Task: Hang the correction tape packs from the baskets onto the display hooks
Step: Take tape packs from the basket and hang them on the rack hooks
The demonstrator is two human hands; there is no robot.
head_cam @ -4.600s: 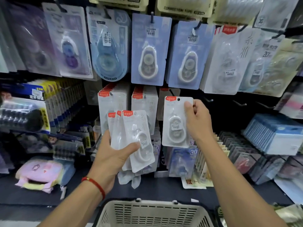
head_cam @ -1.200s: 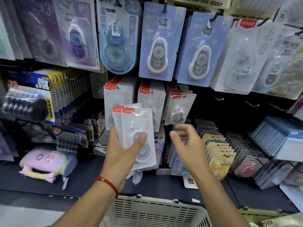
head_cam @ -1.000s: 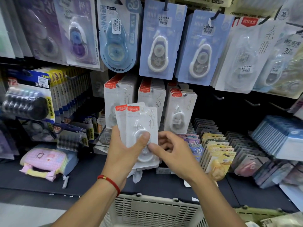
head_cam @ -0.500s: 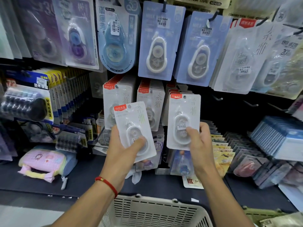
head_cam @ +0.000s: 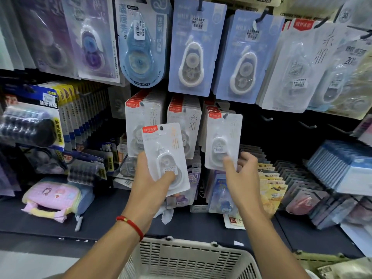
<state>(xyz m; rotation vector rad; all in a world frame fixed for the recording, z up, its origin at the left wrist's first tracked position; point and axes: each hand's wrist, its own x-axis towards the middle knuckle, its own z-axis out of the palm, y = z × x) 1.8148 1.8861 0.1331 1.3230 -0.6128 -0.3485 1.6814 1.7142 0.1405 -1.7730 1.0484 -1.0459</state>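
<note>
- A shop wall of hooks packed with hanging stationery rises over a dark shelf [head_cam: 112, 214].
- On the shelf at left lies a pink pouch [head_cam: 53, 196]; a pale basket [head_cam: 187, 258] sits just below my arms.
- My left hand [head_cam: 150, 184], a red bracelet [head_cam: 130, 225] on its wrist, grips one white tape pack [head_cam: 165, 154], thumb pressed across its front.
- My right hand [head_cam: 241, 178] has loose, spread fingers, fingertips touching the bottom edge of a hung pack [head_cam: 222, 139] on the third hook.
- Big blue packs [head_cam: 194, 49] hang above.
</note>
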